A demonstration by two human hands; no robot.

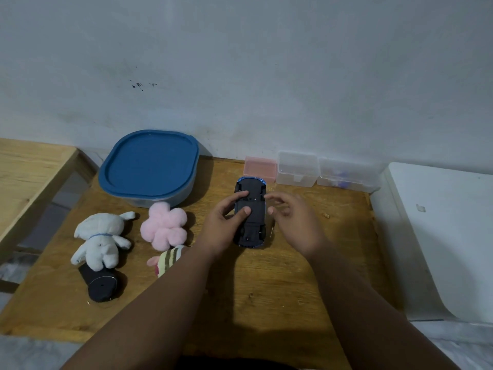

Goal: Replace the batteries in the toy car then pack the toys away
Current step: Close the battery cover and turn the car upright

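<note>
A blue toy car [252, 222] lies upside down on the wooden table [266, 289], its black underside facing up. My left hand [222, 225] grips the car from its left side, thumb pressed on the underside. Just right of the car hovers my right hand [293, 222], fingers loosely curled and holding nothing, fingertips close to the car's edge. A thin screwdriver [271, 231] lies on the table beside the car, partly hidden under my right hand.
A blue-lidded container [149, 166] stands at the back left. A white plush [100, 239], a pink plush flower [164, 225], a striped plush [166, 260] and a black object [102, 285] lie left. A pink box [260, 168] and two clear boxes [297, 168] line the wall.
</note>
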